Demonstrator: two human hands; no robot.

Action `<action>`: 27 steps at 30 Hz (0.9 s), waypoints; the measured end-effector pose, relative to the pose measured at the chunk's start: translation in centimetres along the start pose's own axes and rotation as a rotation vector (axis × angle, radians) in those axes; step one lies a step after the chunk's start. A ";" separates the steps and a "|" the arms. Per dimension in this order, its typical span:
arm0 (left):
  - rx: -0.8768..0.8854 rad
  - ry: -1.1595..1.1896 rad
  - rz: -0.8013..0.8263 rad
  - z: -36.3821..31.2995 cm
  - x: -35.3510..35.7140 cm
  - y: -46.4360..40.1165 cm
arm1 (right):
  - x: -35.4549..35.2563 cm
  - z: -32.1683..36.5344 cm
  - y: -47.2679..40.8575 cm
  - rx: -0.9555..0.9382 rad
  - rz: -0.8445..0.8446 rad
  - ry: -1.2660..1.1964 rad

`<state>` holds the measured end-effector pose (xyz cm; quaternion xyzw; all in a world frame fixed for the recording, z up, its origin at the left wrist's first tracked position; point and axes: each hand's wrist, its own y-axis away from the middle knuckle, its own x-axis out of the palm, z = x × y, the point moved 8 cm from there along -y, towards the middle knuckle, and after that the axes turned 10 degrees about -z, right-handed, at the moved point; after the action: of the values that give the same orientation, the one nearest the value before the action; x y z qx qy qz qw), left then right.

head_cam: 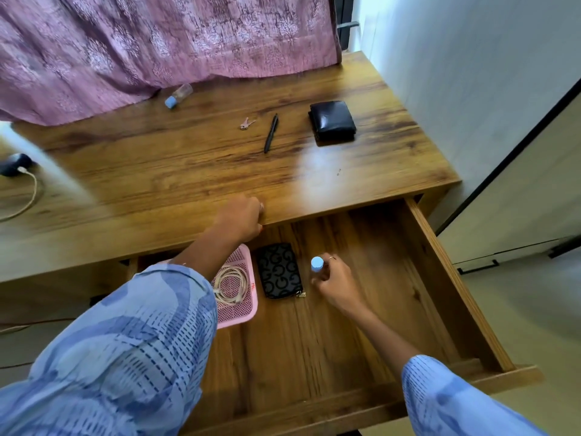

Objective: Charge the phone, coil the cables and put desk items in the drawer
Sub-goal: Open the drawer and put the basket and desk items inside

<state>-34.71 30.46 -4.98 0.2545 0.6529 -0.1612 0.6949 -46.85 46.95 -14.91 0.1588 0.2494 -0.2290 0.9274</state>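
The wooden drawer (440, 278) stands pulled out under the desk (188, 171). Inside it, my right hand (336, 283) grips a small bottle with a light blue cap (317, 263), held upright just above the drawer floor. To its left lie a black patterned pouch (279, 270) and a pink mesh tray (239, 313) holding a coiled white cable (231, 286). My left hand (242, 217) curls over the desk's front edge. On the desk top lie a second blue-capped bottle (178, 95), keys (247, 123), a black pen (271, 133) and a black wallet (332, 120).
A pink patterned curtain (157, 42) hangs over the desk's back edge. At the far left a dark charger plug (12, 164) with a white cable (31, 196) lies on the desk. A white wall (471, 73) borders the right side.
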 end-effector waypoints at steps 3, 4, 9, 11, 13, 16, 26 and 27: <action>0.010 -0.018 -0.010 -0.1 0.0 0.5 | 0.3 -0.1 0.2 -0.005 0.026 -0.007; 0.014 -0.024 -0.018 -0.1 -0.1 0.6 | 0.3 -0.1 0.3 -0.007 0.026 0.008; 0.022 -0.070 -0.043 -0.4 -0.3 1.0 | 0.5 -0.3 0.2 0.005 0.159 0.165; 0.017 -0.057 -0.047 -0.4 -0.5 1.0 | -0.1 -0.2 -0.1 0.009 0.185 0.187; 0.005 -0.020 -0.039 -0.4 -0.6 1.0 | -2.2 0.6 -0.7 -0.042 0.066 0.205; -0.012 0.034 -0.031 -0.4 -0.9 0.9 | -6.9 3.8 -1.3 -0.209 -0.278 0.236; 0.054 -0.031 0.021 -1.7 -1.9 0.1 | -3.8 12.1 -9.8 -0.461 -0.154 0.304; 0.065 -0.055 0.024 -1.8 -1.9 0.2 | -2.9 12.2 -11.4 -0.439 -0.137 0.330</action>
<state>-36.31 31.44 -3.08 0.2801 0.6251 -0.1808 0.7058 -50.05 33.36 -5.31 -0.0279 0.4507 -0.2027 0.8689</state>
